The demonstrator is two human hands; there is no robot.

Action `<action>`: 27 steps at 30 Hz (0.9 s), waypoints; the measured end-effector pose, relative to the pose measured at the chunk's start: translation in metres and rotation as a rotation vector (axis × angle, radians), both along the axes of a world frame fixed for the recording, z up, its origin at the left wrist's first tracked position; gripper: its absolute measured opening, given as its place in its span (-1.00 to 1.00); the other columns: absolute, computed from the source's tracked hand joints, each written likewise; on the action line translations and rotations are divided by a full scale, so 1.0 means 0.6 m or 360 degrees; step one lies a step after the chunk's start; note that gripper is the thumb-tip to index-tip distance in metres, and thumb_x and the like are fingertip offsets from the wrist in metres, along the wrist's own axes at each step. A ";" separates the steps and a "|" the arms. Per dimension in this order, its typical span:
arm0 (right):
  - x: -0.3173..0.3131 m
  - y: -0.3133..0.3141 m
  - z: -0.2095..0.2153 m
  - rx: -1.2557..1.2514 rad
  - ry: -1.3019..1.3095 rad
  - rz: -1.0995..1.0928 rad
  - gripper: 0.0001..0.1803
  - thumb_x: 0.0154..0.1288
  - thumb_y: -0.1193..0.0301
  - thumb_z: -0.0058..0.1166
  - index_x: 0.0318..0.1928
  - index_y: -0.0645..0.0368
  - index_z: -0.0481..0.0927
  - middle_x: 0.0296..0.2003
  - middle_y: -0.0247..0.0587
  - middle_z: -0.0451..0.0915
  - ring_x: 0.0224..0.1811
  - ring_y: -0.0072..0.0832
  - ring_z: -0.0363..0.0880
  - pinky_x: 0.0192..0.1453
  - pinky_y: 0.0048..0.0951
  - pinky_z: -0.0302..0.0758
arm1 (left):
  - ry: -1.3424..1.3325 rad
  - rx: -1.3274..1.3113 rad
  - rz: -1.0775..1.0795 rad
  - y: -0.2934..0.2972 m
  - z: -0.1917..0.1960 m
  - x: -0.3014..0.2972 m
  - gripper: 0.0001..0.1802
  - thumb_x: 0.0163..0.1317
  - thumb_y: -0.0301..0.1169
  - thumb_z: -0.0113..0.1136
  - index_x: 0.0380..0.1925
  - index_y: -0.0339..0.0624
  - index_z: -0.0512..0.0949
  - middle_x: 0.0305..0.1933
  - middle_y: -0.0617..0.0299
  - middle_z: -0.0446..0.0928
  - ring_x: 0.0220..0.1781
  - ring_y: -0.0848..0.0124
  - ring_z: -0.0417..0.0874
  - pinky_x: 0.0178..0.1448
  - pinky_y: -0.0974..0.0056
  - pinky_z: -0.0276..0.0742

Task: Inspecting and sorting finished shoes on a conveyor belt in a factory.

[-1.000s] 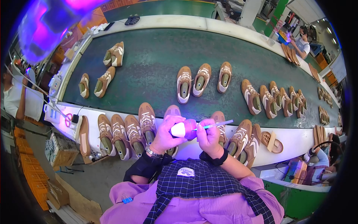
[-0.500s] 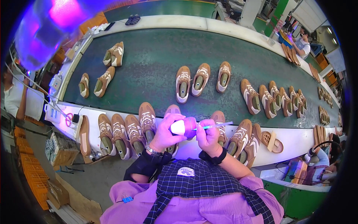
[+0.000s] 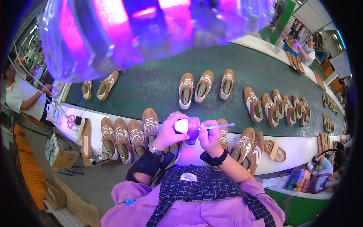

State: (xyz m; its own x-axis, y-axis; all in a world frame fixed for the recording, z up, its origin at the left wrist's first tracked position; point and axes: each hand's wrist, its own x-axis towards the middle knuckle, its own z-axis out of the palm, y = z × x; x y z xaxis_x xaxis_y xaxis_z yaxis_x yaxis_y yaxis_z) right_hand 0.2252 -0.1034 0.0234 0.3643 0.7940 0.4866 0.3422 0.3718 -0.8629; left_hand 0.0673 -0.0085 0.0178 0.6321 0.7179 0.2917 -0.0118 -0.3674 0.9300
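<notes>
My left hand [image 3: 169, 132] grips a brown shoe [image 3: 189, 128] held up with its pale heel end toward me, lit purple. My right hand [image 3: 210, 137] holds a thin light-blue brush [image 3: 219, 126] whose near end touches the shoe. Both hands hover over the white bench edge [image 3: 302, 149], among a row of brown lace-up shoes [image 3: 128, 136] standing on it. A purple-lit lamp [image 3: 151, 30] hangs blurred across the top of the view.
A dark green conveyor belt [image 3: 159, 87] carries several brown shoes, three together [image 3: 204, 87] mid-belt and more to the right [image 3: 272, 106]. A person in white [image 3: 22, 96] stands at left, another [image 3: 310, 49] works far right. Cardboard boxes [image 3: 60, 151] sit on the floor.
The view has tilted, so the purple lamp now fills the top. My hands stay on the shoe and brush, with the brush shifted slightly along the shoe.
</notes>
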 end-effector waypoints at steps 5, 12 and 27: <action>0.002 0.008 -0.004 0.0003 0.0024 -0.0040 -0.95 0.23 0.54 0.02 -0.37 0.24 0.43 -0.51 -0.27 0.47 -0.58 -0.60 0.43 -0.52 -0.56 0.36 | -0.0072 -0.0143 0.0028 0.004 0.004 0.009 -0.35 -0.40 -0.41 0.47 -0.15 -0.19 0.48 -0.17 0.19 0.46 -0.07 0.30 0.50 0.06 0.27 0.40; 0.003 0.013 -0.017 0.0020 0.0011 -0.0049 -0.95 0.23 0.54 0.02 -0.37 0.24 0.44 -0.51 -0.26 0.47 -0.56 -0.59 0.44 -0.50 -0.56 0.37 | -0.0043 -0.0160 -0.0018 0.016 -0.004 0.006 -0.34 -0.37 -0.42 0.50 -0.13 -0.18 0.46 -0.14 0.24 0.46 -0.07 0.40 0.50 0.05 0.31 0.41; 0.004 0.014 -0.025 0.0060 -0.0060 -0.0108 -0.94 0.19 0.54 0.05 -0.36 0.23 0.44 -0.52 -0.21 0.49 -0.56 -0.49 0.50 -0.48 -0.51 0.42 | -0.0020 -0.0212 -0.0053 0.027 -0.001 0.011 -0.35 -0.34 -0.44 0.50 -0.13 -0.17 0.45 -0.19 0.35 0.49 -0.10 0.53 0.50 0.01 0.38 0.41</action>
State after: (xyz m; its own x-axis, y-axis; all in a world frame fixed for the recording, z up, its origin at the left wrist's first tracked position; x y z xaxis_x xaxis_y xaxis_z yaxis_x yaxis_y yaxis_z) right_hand 0.2274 -0.0949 0.0086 0.3975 0.7490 0.5301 0.3998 0.3786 -0.8348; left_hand 0.0737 0.0076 0.0174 0.6529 0.7296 0.2033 -0.0340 -0.2398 0.9702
